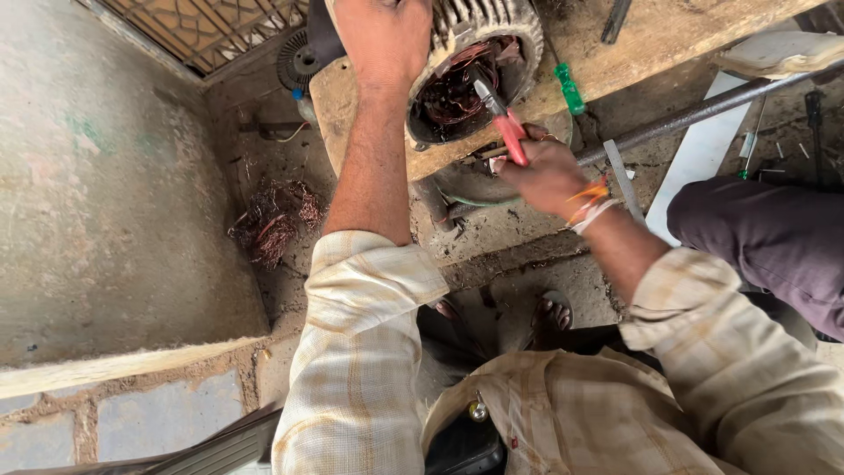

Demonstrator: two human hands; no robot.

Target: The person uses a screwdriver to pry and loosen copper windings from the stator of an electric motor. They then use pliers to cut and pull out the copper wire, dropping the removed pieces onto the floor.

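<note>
A finned metal motor housing (pixel 520 26) lies on a wooden plank (pixel 651 44), its open end showing tangled copper windings (pixel 453 92). My left hand (pixel 384 40) presses down on top of the housing. Just below the housing's open end, my right hand (pixel 545 171) grips red-handled pliers (pixel 503 119), and their jaws reach into the windings. Orange threads circle my right wrist.
A heap of stripped copper wire (pixel 274 224) lies on the dirt floor at left. A green-handled screwdriver (pixel 570 88) rests on the plank. A long steel rod (pixel 694 110) runs to the right. Another person's dark-trousered leg (pixel 765 237) is at right. A concrete wall (pixel 97 176) rises at left.
</note>
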